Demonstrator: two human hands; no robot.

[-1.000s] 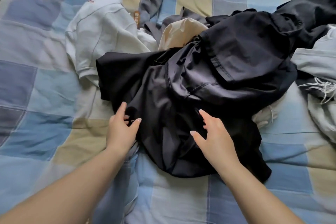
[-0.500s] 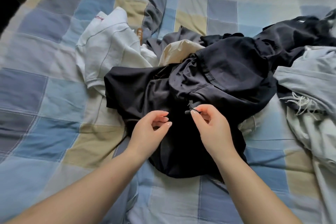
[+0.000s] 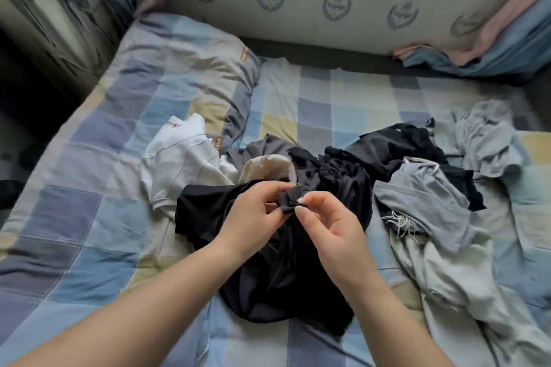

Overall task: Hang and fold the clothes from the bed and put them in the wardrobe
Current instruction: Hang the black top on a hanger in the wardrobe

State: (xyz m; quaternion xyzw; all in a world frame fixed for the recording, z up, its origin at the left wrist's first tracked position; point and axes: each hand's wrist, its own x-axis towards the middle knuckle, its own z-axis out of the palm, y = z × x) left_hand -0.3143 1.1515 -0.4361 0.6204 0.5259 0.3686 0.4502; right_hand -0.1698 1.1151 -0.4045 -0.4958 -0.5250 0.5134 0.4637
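left hand (image 3: 253,211), right hand (image 3: 331,226), both pinching black garment (image 3: 286,262)

Soft, even daylight, slightly dim, no glare, faint shadows under the clothes pile (image 3: 298,217); wide-angle bends the bed (image 3: 89,217) edges, and the top-left corner is smeared with motion blur.

Both bare forearms reach in from the near edge, left hand (image 3: 253,211) and right hand (image 3: 331,223) close together, fingers curled, pinching.
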